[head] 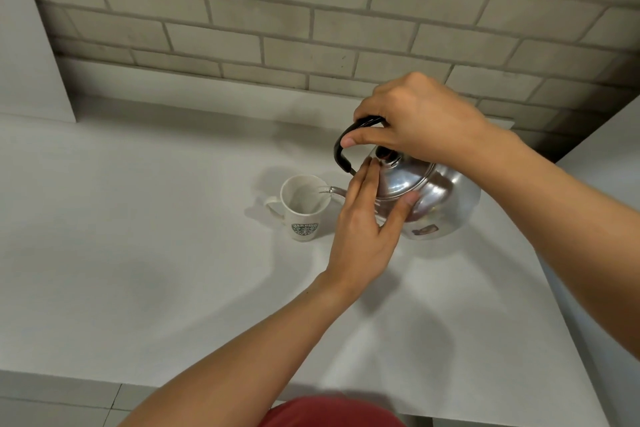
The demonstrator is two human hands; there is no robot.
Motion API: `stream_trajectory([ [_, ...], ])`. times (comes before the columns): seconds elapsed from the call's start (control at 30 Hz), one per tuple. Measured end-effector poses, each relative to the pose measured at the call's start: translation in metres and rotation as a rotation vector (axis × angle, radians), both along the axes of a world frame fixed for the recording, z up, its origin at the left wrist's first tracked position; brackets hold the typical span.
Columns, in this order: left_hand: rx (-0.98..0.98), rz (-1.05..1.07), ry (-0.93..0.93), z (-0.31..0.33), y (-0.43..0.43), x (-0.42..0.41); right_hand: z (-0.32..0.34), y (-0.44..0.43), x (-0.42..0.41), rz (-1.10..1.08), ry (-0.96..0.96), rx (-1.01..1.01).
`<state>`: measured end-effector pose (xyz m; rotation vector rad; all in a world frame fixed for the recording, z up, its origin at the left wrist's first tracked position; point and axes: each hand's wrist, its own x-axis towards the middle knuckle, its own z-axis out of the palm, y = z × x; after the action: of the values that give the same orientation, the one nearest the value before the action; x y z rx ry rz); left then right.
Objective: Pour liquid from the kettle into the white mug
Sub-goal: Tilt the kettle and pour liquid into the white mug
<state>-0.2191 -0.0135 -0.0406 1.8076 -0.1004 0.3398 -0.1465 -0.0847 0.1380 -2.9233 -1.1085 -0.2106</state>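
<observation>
A shiny metal kettle [440, 198] with a black handle is tilted to the left, its thin spout over the rim of the white mug [303, 211]. The mug stands upright on the counter, handle to the left, a green round logo on its front. My right hand [419, 121] is closed around the kettle's black handle from above. My left hand [367, 218] lies flat against the kettle's lid and side, fingers stretched out, fingertips near the black lid knob. Whether liquid flows from the spout I cannot tell.
The white counter [156, 253] runs wide to the left and front. A grey brick wall [311, 28] rises behind it. A white panel [31, 45] stands at the back left, and another white surface [616, 184] borders the right side.
</observation>
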Motion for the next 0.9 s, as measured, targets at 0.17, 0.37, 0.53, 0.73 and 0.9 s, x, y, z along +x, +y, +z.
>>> stream_trajectory([
  [0.17,-0.039,0.005,-0.021,0.007,-0.003,-0.001,0.01,0.003,-0.003,0.008,-0.007,-0.036],
  [0.37,-0.094,-0.03,-0.01,0.012,-0.008,-0.003,0.017,0.005,-0.002,-0.007,-0.008,-0.104],
  [0.53,-0.124,-0.02,-0.004,0.018,-0.011,-0.005,0.022,0.004,-0.002,0.004,-0.032,-0.132],
  [0.73,-0.144,-0.01,-0.01,0.022,-0.013,-0.007,0.024,0.005,0.0,0.007,-0.053,-0.15],
  [0.9,-0.157,0.002,-0.011,0.026,-0.013,-0.007,0.025,0.007,0.003,0.003,-0.069,-0.173],
])
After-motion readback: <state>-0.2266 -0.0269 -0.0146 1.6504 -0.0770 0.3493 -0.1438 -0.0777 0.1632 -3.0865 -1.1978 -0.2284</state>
